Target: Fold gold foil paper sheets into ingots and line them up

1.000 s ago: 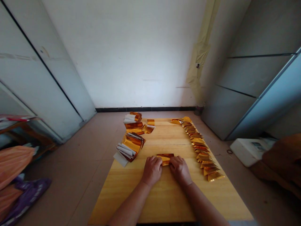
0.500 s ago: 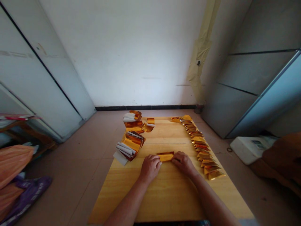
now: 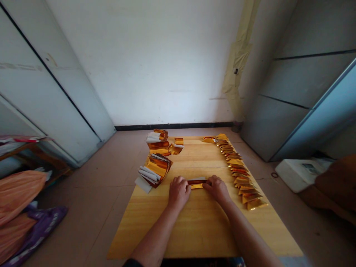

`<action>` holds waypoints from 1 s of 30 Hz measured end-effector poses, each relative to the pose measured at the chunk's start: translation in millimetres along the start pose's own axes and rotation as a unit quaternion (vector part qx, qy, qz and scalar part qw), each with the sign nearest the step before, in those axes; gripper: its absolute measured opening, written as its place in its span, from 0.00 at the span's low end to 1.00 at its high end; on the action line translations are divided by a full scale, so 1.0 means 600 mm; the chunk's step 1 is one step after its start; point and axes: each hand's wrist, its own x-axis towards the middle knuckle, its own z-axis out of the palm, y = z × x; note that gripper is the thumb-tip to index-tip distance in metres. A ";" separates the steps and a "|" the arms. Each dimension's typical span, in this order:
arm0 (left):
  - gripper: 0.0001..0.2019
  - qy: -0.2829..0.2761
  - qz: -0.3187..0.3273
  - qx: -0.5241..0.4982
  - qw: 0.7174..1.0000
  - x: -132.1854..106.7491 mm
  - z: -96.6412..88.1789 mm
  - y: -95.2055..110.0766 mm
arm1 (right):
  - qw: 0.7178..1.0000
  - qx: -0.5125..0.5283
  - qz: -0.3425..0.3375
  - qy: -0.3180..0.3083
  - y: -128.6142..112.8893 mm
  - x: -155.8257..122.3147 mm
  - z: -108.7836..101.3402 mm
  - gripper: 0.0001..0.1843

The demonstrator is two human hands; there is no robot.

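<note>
Both my hands rest on a low wooden table (image 3: 194, 230) and pinch a small gold foil paper (image 3: 197, 183) between them. My left hand (image 3: 178, 191) has its fingers curled on the paper's left end. My right hand (image 3: 217, 188) grips the right end. The paper lies as a narrow folded strip, gold with a darker orange band. A fanned stack of gold and white sheets (image 3: 154, 171) lies just left of my left hand. Down the table's right side runs a row of folded gold pieces (image 3: 239, 173).
More gold sheets (image 3: 162, 142) are piled at the table's far left. A white box (image 3: 300, 173) sits on the floor at right beside grey cabinets (image 3: 300, 92). Orange and purple bags (image 3: 25, 215) lie at left under a shelf.
The gold paper has gone from a wider sheet to a narrower strip between my hands. Both hands shifted slightly away from me on the table.
</note>
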 end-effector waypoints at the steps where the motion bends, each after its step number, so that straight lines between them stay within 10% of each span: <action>1: 0.05 -0.003 -0.004 0.011 1.000 0.000 0.000 0.001 | 1.000 -0.007 0.005 -0.007 -0.002 0.001 -0.002 0.08; 20: 0.03 -0.005 -0.023 0.077 0.997 0.000 -0.005 0.012 | 0.997 -0.040 0.054 -0.029 -0.020 0.007 -0.009 0.05; 30: 0.06 -0.030 0.167 0.088 0.982 0.000 0.004 0.015 | 0.999 0.038 -0.025 0.029 0.010 0.002 0.006 0.04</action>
